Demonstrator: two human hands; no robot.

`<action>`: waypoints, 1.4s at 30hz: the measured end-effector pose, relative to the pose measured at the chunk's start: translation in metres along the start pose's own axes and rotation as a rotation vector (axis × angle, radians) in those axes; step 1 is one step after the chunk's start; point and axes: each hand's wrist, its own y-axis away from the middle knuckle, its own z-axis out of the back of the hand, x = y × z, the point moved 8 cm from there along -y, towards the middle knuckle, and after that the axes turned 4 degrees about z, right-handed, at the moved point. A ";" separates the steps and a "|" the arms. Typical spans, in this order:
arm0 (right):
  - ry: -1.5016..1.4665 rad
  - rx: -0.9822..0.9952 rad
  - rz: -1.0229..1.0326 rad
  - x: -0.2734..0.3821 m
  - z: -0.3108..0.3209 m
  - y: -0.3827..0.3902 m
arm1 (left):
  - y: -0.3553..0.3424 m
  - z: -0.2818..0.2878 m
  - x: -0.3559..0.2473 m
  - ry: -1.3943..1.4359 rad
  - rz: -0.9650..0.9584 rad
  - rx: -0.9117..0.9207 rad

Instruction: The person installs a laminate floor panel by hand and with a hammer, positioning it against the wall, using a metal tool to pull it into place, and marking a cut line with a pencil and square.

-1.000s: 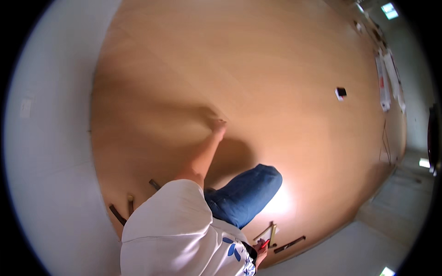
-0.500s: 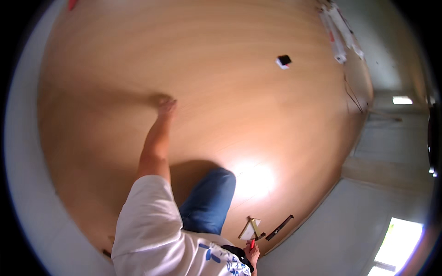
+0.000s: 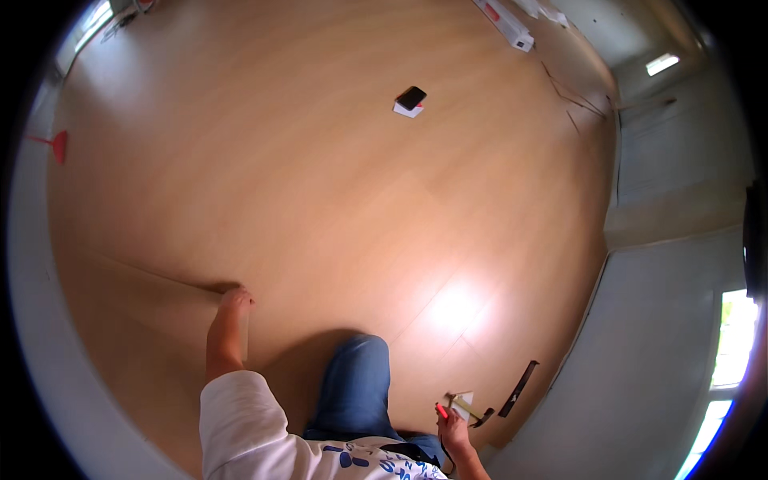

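My left hand is low at the left, fingers closed over the corner of a wood-coloured floor plank. A dark line runs from the hand along the plank's far edge, and a thin pale edge shows beside my wrist. At the lower right, my right hand is closed around a small red tool; its kind cannot be made out. Just beyond that hand, a hammer with a yellowish handle and dark head lies over a white piece.
A dark flat bar lies near the right wall. Ahead, a black phone rests on a white box. A long white carton and thin strips lie far right. A red dustpan-like thing stands far left.
My left hand has come back from the floor ahead, closer to my knee. My right hand has come further into view, still with the red tool. The whole view has shifted.
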 end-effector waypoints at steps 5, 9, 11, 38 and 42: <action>-0.053 -0.022 0.050 0.023 0.000 0.003 | 0.081 0.018 -0.031 0.013 0.086 -0.099; -0.159 0.042 0.319 0.028 -0.031 0.008 | 0.145 0.087 -0.095 0.111 0.060 -0.249; -0.253 0.070 0.372 0.052 -0.045 0.009 | 0.187 0.130 -0.144 0.122 0.019 -0.308; -1.271 -0.935 -0.119 -0.211 -0.009 0.248 | 0.250 0.092 -0.230 -0.046 -0.314 -0.450; -1.664 -1.273 -0.053 -0.257 -0.060 0.326 | 0.315 0.107 -0.361 -0.063 -0.342 -0.433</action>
